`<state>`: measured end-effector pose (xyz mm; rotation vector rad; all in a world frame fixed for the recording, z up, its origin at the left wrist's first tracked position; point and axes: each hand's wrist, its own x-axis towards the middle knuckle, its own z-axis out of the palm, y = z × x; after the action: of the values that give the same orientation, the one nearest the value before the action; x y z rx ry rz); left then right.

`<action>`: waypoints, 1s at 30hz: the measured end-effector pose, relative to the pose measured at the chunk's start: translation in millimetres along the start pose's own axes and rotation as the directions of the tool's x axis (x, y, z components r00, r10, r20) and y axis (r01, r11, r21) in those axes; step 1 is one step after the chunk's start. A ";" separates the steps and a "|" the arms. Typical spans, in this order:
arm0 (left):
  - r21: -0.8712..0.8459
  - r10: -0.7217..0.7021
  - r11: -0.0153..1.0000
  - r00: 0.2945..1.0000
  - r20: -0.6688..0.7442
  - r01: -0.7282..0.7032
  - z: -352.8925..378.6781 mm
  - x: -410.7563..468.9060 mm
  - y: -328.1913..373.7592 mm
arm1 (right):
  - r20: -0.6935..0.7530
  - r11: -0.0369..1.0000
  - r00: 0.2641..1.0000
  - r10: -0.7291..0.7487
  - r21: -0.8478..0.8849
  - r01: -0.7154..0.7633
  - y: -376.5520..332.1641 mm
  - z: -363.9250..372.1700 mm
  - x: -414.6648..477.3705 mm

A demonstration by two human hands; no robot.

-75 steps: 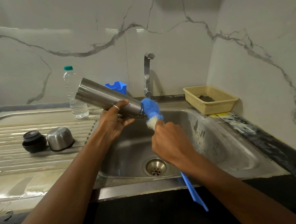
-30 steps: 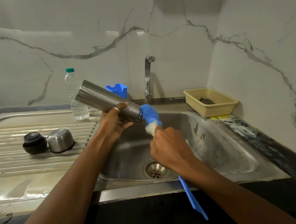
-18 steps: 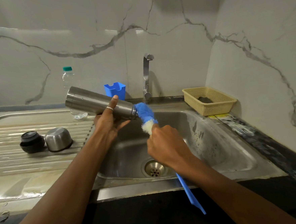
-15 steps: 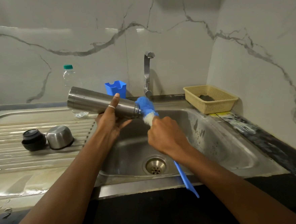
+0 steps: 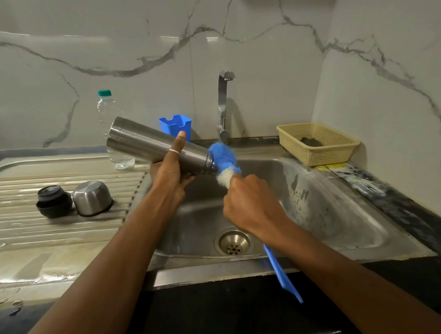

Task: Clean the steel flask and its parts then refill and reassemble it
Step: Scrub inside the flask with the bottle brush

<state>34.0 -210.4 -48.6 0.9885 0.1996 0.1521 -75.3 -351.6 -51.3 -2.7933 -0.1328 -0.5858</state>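
Veined marble wall (image 5: 127,43) backs a steel sink (image 5: 349,238). My left hand (image 5: 170,177) wraps the smooth cylindrical flask (image 5: 144,143); my right hand (image 5: 251,206) grips the fluffy brush (image 5: 222,157).

Brush (image 5: 222,156) tip hidden inside flask (image 5: 147,146) mouth; handle middle covered by right hand (image 5: 251,206); dark item (image 5: 310,141) in basket (image 5: 325,156) unidentifiable.

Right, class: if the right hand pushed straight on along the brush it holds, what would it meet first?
Probably the open mouth of the steel flask, which the left hand holds tilted over the sink. The right hand grips the bottle brush, whose head sits at that mouth; how deep is unclear.
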 end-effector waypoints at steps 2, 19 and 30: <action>-0.031 -0.011 0.999 1.000 -0.025 0.010 -3.0 2.1 1.4 | 0.001 0.999 0.999 -0.034 0.000 0.034 -0.7 1.7 -8.3; 0.079 0.045 0.996 0.999 0.029 -0.048 6.1 -8.9 -3.0 | 0.040 0.999 0.999 0.036 0.014 -0.037 4.5 -4.7 3.8; -0.047 -0.004 0.999 0.997 -0.083 0.000 -4.2 6.8 3.5 | -0.002 0.998 0.998 -0.062 -0.018 0.062 -5.6 4.5 1.8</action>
<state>39.5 -203.7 -48.5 0.9355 0.2719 0.1959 -72.7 -344.9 -53.1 -2.8148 -0.2159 -0.6080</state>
